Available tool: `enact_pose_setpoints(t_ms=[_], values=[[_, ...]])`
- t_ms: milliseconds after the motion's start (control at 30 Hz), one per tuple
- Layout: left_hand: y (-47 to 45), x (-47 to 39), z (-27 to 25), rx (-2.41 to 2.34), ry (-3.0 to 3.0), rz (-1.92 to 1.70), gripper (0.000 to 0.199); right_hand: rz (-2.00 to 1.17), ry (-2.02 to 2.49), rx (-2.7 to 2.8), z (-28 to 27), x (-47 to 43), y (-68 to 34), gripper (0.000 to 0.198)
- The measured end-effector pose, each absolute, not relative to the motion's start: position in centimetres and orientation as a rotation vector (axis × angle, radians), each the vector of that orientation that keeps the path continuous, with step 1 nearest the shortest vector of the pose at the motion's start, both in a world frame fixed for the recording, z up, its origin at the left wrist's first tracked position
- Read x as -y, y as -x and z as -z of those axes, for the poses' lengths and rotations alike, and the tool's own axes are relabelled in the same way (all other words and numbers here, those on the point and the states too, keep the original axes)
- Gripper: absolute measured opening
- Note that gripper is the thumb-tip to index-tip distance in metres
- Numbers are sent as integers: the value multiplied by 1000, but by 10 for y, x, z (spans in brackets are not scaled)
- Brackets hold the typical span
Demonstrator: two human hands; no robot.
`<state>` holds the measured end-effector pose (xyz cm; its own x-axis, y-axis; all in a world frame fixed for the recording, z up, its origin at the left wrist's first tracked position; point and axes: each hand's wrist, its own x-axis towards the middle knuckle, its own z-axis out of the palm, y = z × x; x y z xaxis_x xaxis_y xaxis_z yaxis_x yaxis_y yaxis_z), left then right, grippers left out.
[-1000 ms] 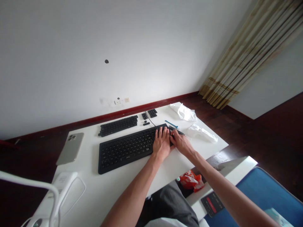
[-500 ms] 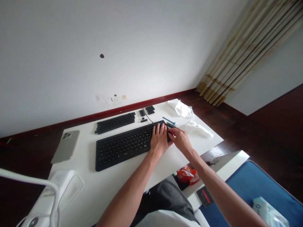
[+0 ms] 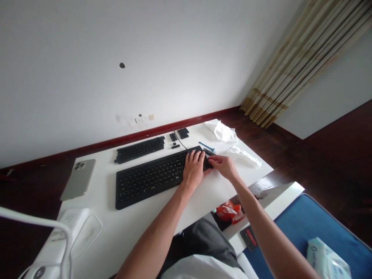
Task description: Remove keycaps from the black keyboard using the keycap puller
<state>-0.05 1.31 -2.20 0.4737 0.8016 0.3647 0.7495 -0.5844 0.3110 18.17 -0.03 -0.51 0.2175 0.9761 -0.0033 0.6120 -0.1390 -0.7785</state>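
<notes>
A black keyboard (image 3: 151, 178) lies across the white table (image 3: 139, 224). My left hand (image 3: 193, 169) rests flat on the keyboard's right end, fingers spread over the keys. My right hand (image 3: 223, 166) is at the keyboard's right edge, fingers curled toward it; whether it pinches something small I cannot tell. Behind the keyboard lie rows of removed black keycaps (image 3: 139, 149) and smaller keycap groups (image 3: 183, 133). A blue tool (image 3: 206, 146) lies just beyond my hands.
A phone (image 3: 78, 179) lies face down at the table's left. Crumpled white plastic bags (image 3: 222, 131) sit at the far right corner. A white device (image 3: 62, 236) stands near left. Below right are an orange packet (image 3: 228, 211), a blue cushion (image 3: 308, 228) and a tissue pack (image 3: 328, 259).
The view has drifted, so everything sits a little higher and further left. My hands stay at the keyboard's right end, the right hand shifting slightly along the edge.
</notes>
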Motion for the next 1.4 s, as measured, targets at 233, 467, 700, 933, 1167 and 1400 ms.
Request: enact_pose_setpoints(t_ms=[233,467,700,933,1167,1400], values=[[2,-15,17,-1325,-2453,-894,51,-678,1806,1444,7,0,-183,36],[1,-17,11,-1239,-2292,-1027,47,-1157,1489,1020,5,6,-180,56],[2,-21,13,-1179,-2240,-1088,30,-1264,1393,897,11,13,-177,54],[4,-23,11,-1169,-2237,-1084,6,-1096,1505,1172,12,16,-186,52],[5,-17,3,-1154,-2332,-1149,8,-1290,1473,1003,-7,8,-189,53],[5,-17,2,-1187,-2272,-1195,14,-1255,1357,873,-8,7,-175,53]])
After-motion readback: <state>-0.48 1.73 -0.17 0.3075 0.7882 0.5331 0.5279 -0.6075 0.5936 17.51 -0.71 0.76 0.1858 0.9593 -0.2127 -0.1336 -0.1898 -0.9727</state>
